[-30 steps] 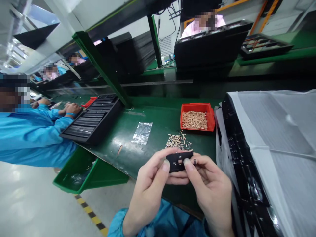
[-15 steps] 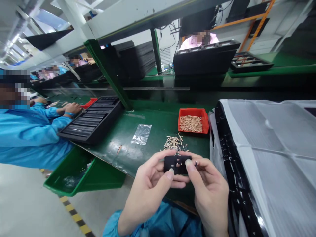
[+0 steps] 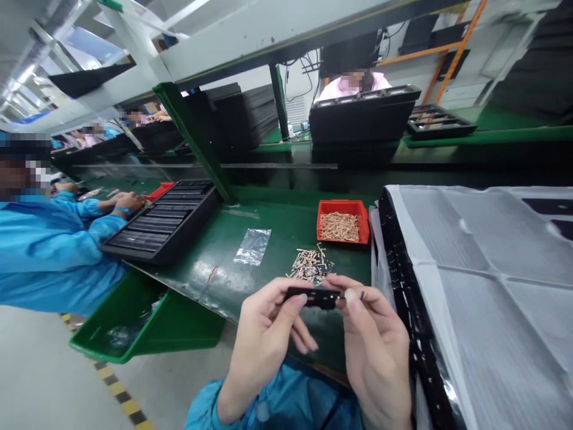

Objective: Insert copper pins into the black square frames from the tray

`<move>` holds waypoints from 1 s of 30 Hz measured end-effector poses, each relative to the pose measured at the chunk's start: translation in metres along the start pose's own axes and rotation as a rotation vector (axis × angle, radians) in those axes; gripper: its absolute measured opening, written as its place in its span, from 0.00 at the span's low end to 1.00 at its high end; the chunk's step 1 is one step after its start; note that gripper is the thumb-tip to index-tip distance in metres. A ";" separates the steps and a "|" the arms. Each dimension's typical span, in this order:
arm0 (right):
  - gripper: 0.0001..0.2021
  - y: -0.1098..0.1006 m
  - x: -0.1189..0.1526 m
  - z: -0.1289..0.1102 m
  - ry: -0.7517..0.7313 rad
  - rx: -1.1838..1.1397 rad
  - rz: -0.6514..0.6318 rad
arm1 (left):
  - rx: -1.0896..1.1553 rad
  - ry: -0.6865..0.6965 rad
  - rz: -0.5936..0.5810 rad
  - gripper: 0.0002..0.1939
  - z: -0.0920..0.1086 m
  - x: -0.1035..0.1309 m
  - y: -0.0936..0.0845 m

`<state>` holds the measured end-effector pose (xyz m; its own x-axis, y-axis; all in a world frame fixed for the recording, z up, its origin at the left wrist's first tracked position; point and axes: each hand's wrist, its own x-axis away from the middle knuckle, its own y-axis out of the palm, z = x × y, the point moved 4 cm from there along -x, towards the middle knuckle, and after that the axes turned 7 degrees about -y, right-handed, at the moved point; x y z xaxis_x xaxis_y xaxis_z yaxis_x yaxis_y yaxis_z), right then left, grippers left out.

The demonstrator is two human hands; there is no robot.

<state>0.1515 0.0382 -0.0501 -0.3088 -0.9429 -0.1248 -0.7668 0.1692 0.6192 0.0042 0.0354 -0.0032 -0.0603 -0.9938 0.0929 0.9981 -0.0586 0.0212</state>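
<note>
My left hand pinches a flat, black plastic part with small cutouts by its left end, thumb in front and fingers behind. The part is tilted nearly edge-on to me. At its right end is my right hand, thumb and forefinger closed on a small metal-looking piece whose tip sticks out past the thumb. Whether that piece touches the black part is hidden by the fingers. Just beyond my hands, a loose pile of small tan and dark strips lies on the green table.
A red bin of tan strips stands behind the pile, a clear plastic bag to its left. White-covered black trays rise at right. At left are a black tray, a co-worker in blue and a green bin.
The black part has been tipped from facing me to nearly edge-on. My right hand has shifted toward its right end, and my left lower fingers have come away from beneath it.
</note>
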 end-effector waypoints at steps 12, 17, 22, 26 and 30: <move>0.07 0.000 0.009 -0.009 -0.093 0.026 0.021 | -0.176 0.293 0.078 0.12 0.002 0.004 0.010; 0.06 0.000 0.009 -0.010 -0.184 0.195 0.046 | -0.063 0.076 0.138 0.17 -0.007 0.002 0.012; 0.05 0.001 0.001 -0.011 -0.192 0.279 0.003 | -0.055 0.011 0.141 0.19 -0.005 0.004 0.012; 0.05 0.000 0.000 -0.004 -0.139 0.254 0.015 | -0.089 -0.003 0.113 0.12 -0.006 0.000 0.013; 0.08 0.003 0.003 0.003 -0.114 0.050 0.045 | -0.006 0.048 0.132 0.06 -0.012 -0.006 0.016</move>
<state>0.1468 0.0370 -0.0512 -0.4038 -0.8956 -0.1867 -0.7766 0.2277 0.5874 0.0208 0.0389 -0.0151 0.0718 -0.9963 0.0464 0.9974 0.0722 0.0059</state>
